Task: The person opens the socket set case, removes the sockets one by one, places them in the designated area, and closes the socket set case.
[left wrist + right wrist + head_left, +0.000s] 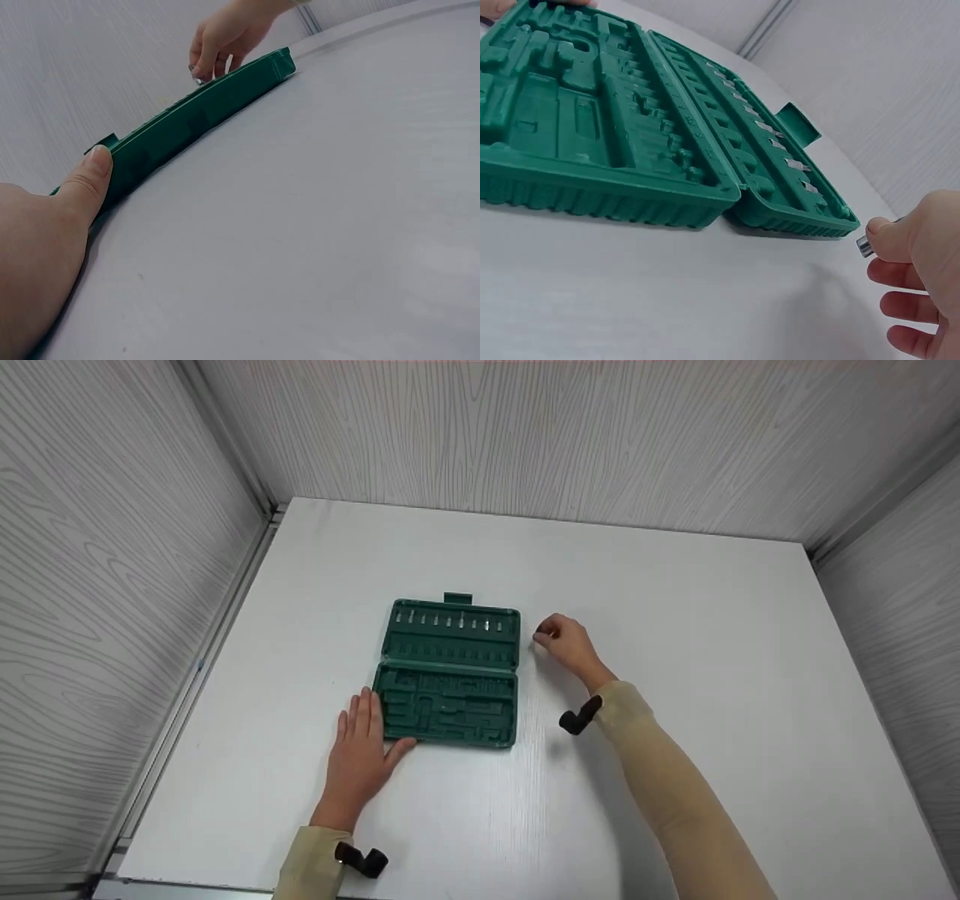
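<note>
Slick-looking white tabletop (pixel 712 660), so I'd steady the open green plastic case (pixel 450 666) with my straight-fingered left hand (pixel 361 754) and gently align the small silver metal cylinder (pixel 865 246) my right hand (pixel 570 647) pinches just beside it.

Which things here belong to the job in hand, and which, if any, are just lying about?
Job:
Green plastic case, open, left hand against it
Metal bits in its far half
Small metal cylinder pinched in the right hand

Surroundings only:
Black wrist-worn devices
White table
Wood-grain wall panels
</note>
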A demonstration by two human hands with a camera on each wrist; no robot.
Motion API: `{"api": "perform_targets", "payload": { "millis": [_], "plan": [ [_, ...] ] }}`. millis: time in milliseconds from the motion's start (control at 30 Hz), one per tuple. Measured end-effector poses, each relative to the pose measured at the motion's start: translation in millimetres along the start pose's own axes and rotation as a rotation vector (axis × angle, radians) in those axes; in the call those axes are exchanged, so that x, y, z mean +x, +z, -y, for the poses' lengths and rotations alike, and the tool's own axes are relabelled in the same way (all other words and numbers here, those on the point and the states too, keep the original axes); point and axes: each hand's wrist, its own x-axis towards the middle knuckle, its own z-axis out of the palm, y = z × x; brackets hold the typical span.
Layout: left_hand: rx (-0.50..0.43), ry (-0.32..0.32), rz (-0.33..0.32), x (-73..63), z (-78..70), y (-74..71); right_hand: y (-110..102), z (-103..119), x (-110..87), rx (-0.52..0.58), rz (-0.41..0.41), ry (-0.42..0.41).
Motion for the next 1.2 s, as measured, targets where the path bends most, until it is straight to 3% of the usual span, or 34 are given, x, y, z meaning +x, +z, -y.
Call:
{"api": "perform_targets", "payload": {
  "millis": [200, 500, 833, 1200],
  "plan": [
    [-0.009, -0.010, 0.015, 0.1, 0.0, 0.8, -2.7, -11.3, -17.1, 0.009, 0.001, 0.002],
    [-0.023, -0.012, 0.015, -0.7, 1.7, 3.9, 3.4, -26.3, -47.4, -0.094, -0.019, -0.126],
    [-0.023, -0.023, 0.003, -5.2, 5.3, 2.7, 12.9, -27.8, -71.9, -0.161, -0.050, -0.209],
    [-0.028, -0.012, -0.004, -3.4, 5.5, 5.1, 16.2, -29.9, -72.7, -0.154, -0.106, -0.145]
  ]
}}
